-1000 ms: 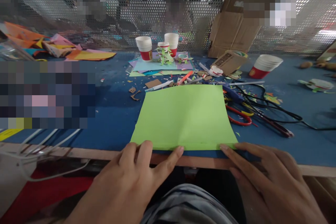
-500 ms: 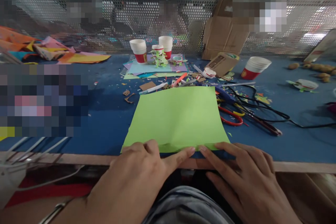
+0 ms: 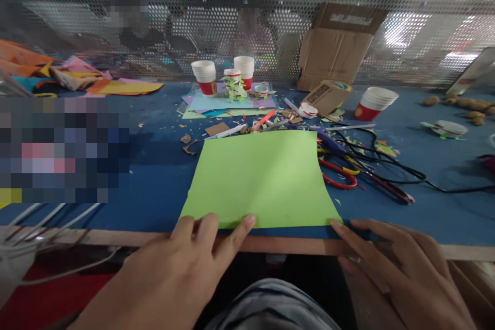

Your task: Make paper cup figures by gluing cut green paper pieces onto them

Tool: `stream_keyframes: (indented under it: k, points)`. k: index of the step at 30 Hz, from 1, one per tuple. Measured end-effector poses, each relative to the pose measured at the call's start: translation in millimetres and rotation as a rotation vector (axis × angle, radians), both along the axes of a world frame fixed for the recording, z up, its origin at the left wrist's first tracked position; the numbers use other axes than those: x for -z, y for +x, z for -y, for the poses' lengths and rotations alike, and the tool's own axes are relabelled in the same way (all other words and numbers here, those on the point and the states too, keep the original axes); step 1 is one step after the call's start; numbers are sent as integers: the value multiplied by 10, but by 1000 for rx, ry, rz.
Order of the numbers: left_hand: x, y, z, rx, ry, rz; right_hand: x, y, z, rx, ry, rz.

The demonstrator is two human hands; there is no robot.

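A light green sheet of paper [image 3: 259, 178] lies flat on the blue table top [image 3: 162, 185], its near edge at the table's wooden front rim. My left hand [image 3: 185, 263] rests fingers spread on the sheet's near left edge. At the near right corner my right hand [image 3: 390, 268] lies flat, fingertips touching the corner. Both hands are open, and neither grips anything.
Red-handled scissors [image 3: 340, 172], a blue tool with black cable [image 3: 386, 165] and pens [image 3: 263, 119] lie right of and behind the sheet. Paper cups [image 3: 204, 76], coloured sheets, a cardboard box [image 3: 336, 44] and a tipped cup stack [image 3: 373, 103] stand before a perforated metal screen. White cables [image 3: 58, 211] hang at left.
My hands, which had drawn together along the sheet's near edge, have slid apart again toward its two near corners. The sheet lies flatter at its front edge.
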State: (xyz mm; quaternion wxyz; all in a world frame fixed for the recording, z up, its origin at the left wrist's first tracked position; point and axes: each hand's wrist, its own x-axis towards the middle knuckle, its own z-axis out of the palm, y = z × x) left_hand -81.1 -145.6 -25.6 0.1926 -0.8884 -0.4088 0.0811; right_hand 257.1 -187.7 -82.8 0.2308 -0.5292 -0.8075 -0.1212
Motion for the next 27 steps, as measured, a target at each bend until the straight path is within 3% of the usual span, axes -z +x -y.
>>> stream_keyframes:
  k: [5,9,15,21,27]
  points:
    - [91,-255,66,-45,-29,52,-31,3,-44,-5,-20,-56]
    - [12,-309,-64,-28,-81,256,-118,-40,-129,-48,6,-115]
    - [-173,-41,-276,75,-169,567,-205,-102,-241,-85,-23,-154]
    - [-78,279,-375,73,-349,685,-334,-79,-366,-97,4,-151]
    - [-56,240,-441,99,-440,818,-352,29,-456,16,25,-134]
